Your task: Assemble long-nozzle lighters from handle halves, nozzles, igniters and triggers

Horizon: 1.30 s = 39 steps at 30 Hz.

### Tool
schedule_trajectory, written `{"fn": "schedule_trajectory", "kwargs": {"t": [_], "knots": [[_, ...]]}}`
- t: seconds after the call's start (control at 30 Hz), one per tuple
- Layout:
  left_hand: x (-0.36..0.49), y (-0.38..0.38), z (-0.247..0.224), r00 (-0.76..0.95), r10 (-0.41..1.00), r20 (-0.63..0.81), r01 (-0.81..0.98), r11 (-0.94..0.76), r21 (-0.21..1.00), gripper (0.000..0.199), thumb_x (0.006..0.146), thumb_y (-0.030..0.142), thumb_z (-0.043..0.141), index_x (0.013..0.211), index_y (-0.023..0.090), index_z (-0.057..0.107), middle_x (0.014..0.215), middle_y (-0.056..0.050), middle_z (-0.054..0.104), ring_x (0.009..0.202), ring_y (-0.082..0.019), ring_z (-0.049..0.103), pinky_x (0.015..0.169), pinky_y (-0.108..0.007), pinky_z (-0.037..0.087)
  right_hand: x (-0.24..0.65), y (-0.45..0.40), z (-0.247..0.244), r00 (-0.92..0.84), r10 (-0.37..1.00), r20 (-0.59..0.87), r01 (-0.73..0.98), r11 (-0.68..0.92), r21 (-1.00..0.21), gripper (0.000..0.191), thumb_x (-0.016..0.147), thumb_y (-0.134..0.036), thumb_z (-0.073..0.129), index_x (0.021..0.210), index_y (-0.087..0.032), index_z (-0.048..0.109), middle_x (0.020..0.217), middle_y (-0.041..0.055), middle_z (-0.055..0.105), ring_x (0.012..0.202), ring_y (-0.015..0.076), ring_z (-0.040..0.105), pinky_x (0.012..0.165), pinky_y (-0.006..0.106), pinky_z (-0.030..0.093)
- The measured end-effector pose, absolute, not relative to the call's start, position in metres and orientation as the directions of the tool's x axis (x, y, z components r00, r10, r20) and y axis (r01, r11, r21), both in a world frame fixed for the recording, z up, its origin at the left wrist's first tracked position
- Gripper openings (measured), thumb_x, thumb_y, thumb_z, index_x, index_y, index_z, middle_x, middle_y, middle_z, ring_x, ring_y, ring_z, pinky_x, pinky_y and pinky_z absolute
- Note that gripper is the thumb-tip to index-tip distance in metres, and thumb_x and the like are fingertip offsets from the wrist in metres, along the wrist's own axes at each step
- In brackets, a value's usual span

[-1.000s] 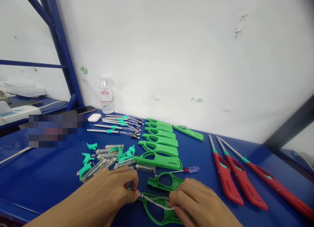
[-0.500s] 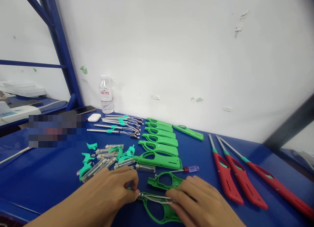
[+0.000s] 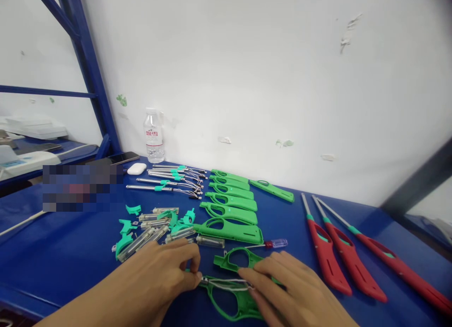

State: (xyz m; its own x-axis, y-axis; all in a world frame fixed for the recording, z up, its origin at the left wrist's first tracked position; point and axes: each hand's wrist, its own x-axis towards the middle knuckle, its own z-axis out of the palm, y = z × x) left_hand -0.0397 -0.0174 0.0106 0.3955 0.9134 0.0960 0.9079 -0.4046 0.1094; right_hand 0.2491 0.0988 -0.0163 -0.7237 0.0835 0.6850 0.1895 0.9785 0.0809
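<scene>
A green lighter casing half (image 3: 215, 302), hollow side up, lies at the table's front. My left hand (image 3: 169, 266) pinches a metal lighter tube at the casing's left end; most of the tube is hidden by my fingers. Thin white wires (image 3: 228, 283) run from the tube across the casing. At their right end the fingers of my right hand (image 3: 286, 284) are closed on them; the igniter end is hidden. Just behind lies a second green casing half (image 3: 226, 261), partly under my right hand.
Green casings (image 3: 229, 230) line up behind, beside a purple-handled screwdriver (image 3: 277, 243). To the left lie clear fuel tanks (image 3: 141, 242), teal triggers (image 3: 123, 244) and wired metal tubes (image 3: 148, 187). Red lighters (image 3: 330, 261) lie right. A bottle (image 3: 154, 139) stands by the wall.
My right fingers have shifted slightly right along the wires, and more of the wires shows. My left hand keeps its pinch on the tube.
</scene>
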Motion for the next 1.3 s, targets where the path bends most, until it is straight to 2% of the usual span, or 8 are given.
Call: {"fn": "schedule_trajectory", "kwargs": {"t": [0.23,0.33,0.43,0.73,0.83,1.0,1.2,1.3], "knots": [[-0.047,-0.020,0.001,0.417,0.899,0.137,0.891,-0.434,0.135,0.046,0.094,-0.008,0.064,0.109,0.031,0.083,0.114,0.003,0.084,0.094,-0.018,0.077,0.075,-0.031,0.044,0.250,0.098,-0.014,-0.742,0.147,0.655,0.178,0.984,-0.018,0.027,0.127,-0.024,0.058,0.119,-0.024,0.083,0.092,0.0010,0.082,0.073,0.0160,0.076,0.069,0.028,0.059],[-0.050,-0.021,-0.002,0.412,0.901,0.134,0.893,-0.428,0.137,0.045,0.098,-0.008,0.062,0.109,0.031,0.082,0.114,0.003,0.083,0.093,-0.018,0.077,0.074,-0.032,0.044,0.251,0.100,-0.013,-0.734,0.131,0.667,0.186,0.982,0.012,0.035,0.131,-0.033,0.051,0.119,-0.024,0.083,0.088,-0.0006,0.081,0.068,0.0152,0.073,0.066,0.029,0.055],[-0.051,-0.022,-0.003,0.413,0.897,0.157,0.888,-0.435,0.150,0.041,0.100,-0.005,0.064,0.109,0.031,0.081,0.115,0.003,0.083,0.093,-0.018,0.076,0.074,-0.033,0.043,0.251,0.101,-0.014,-0.725,0.122,0.677,0.191,0.981,0.028,0.047,0.132,-0.042,0.045,0.108,-0.025,0.082,0.083,-0.0024,0.079,0.066,0.0146,0.071,0.068,0.031,0.053],[-0.046,-0.020,0.000,0.379,0.917,0.125,0.898,-0.397,0.191,0.045,0.098,-0.010,0.059,0.106,0.030,0.080,0.113,0.002,0.083,0.096,-0.020,0.076,0.077,-0.034,0.044,0.250,0.098,-0.012,-0.761,0.032,0.648,0.190,0.966,0.174,0.066,0.133,-0.044,0.041,0.075,-0.024,0.063,0.069,-0.0038,0.066,0.060,0.0131,0.062,0.064,0.033,0.046],[-0.043,-0.022,0.003,0.354,0.931,0.093,0.906,-0.366,0.213,0.051,0.097,-0.013,0.057,0.109,0.031,0.082,0.113,0.002,0.083,0.096,-0.021,0.077,0.078,-0.033,0.045,0.249,0.100,-0.016,-0.776,0.036,0.630,0.180,0.969,0.167,0.063,0.132,-0.047,0.046,0.076,-0.025,0.064,0.070,-0.0043,0.065,0.062,0.0134,0.064,0.066,0.033,0.046],[-0.043,-0.023,0.004,0.331,0.942,0.059,0.918,-0.336,0.212,0.051,0.100,-0.010,0.058,0.112,0.031,0.084,0.117,0.001,0.083,0.098,-0.023,0.079,0.079,-0.033,0.046,0.250,0.102,-0.023,-0.824,0.034,0.566,0.164,0.970,0.180,0.051,0.121,-0.056,0.074,0.081,-0.026,0.065,0.076,-0.0053,0.068,0.066,0.0141,0.064,0.068,0.033,0.046],[-0.043,-0.022,0.009,0.367,0.928,0.070,0.905,-0.373,0.205,0.051,0.099,-0.010,0.056,0.111,0.030,0.084,0.114,0.000,0.084,0.094,-0.022,0.079,0.077,-0.031,0.048,0.254,0.102,-0.019,-0.873,0.011,0.487,0.140,0.963,0.229,0.055,0.129,-0.056,0.056,0.083,-0.026,0.060,0.078,-0.0050,0.066,0.067,0.0153,0.064,0.066,0.036,0.044],[-0.042,-0.022,0.010,0.368,0.926,0.082,0.905,-0.377,0.198,0.049,0.100,-0.009,0.056,0.111,0.030,0.084,0.114,0.000,0.084,0.094,-0.022,0.079,0.077,-0.031,0.049,0.256,0.102,-0.015,-0.884,0.015,0.467,0.134,0.966,0.222,0.052,0.129,-0.052,0.057,0.084,-0.026,0.059,0.079,-0.0052,0.066,0.069,0.0156,0.064,0.067,0.036,0.045]]}}
